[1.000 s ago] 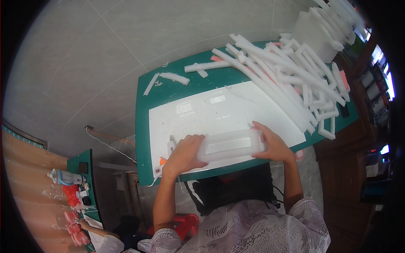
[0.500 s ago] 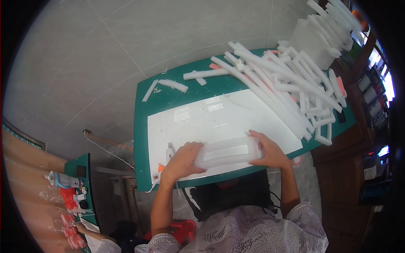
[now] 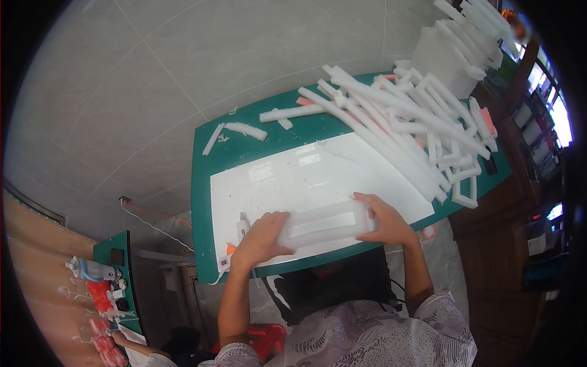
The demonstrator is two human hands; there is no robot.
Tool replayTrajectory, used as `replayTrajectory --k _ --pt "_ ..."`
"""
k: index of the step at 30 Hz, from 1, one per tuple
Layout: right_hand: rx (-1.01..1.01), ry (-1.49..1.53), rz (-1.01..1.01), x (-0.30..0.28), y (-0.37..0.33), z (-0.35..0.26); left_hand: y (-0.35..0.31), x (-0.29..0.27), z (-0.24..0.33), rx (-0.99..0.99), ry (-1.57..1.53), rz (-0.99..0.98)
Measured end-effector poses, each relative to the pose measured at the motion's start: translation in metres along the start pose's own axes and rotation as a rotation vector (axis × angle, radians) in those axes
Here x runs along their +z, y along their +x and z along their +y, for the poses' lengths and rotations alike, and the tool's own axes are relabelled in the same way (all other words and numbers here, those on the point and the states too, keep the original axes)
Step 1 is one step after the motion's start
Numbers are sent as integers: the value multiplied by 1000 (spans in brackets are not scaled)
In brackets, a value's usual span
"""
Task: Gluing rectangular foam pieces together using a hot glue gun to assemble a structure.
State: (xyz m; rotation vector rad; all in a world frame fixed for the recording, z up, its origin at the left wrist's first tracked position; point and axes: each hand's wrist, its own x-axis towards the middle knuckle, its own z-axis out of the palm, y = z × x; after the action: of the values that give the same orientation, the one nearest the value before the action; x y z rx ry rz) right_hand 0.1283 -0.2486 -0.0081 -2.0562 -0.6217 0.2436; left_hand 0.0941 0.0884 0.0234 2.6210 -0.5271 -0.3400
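Observation:
A rectangular white foam frame (image 3: 321, 211) with a long slot-like opening lies near the front edge of the white board (image 3: 275, 183). My left hand (image 3: 264, 237) is closed around its left end, the fingers at the far corner and the thumb at the near one. At the other end, my right hand (image 3: 389, 222) grips it the same way. White board shows through the opening. Just beyond my left wrist lies a white glue gun (image 3: 243, 225), partly hidden by that hand, with something orange (image 3: 230, 249) beside it.
White and pink foam strips and frames (image 3: 397, 116) are heaped on the green table (image 3: 205, 183) at the far right. Loose foam scraps (image 3: 246, 130) lie at the far left. A white power switch (image 3: 224, 262) sits at the near left corner. Another person's arm (image 3: 137, 347) shows lower left.
The whole view has shifted slightly, moving the table a little to the left in the picture. Both hands keep the same hold on the foam frame.

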Motion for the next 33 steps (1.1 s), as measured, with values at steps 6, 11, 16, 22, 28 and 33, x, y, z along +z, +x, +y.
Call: replayTrajectory --k 6,11,16,22,28,33 --pt "-2 -18 -6 1 1 0 -2 5 -6 96 16 89" --pt "1 -13 -10 1 1 -1 -1 0 -3 6 -18 8" --pt "-4 -14 -3 0 1 0 0 1 -3 12 -32 14" --pt "10 -7 1 -1 1 -3 -1 7 -10 68 -51 63" --pt "24 4 -4 -1 1 -2 0 5 -6 57 -58 62" --pt "11 3 -8 0 2 1 -1 1 -4 21 -54 21"
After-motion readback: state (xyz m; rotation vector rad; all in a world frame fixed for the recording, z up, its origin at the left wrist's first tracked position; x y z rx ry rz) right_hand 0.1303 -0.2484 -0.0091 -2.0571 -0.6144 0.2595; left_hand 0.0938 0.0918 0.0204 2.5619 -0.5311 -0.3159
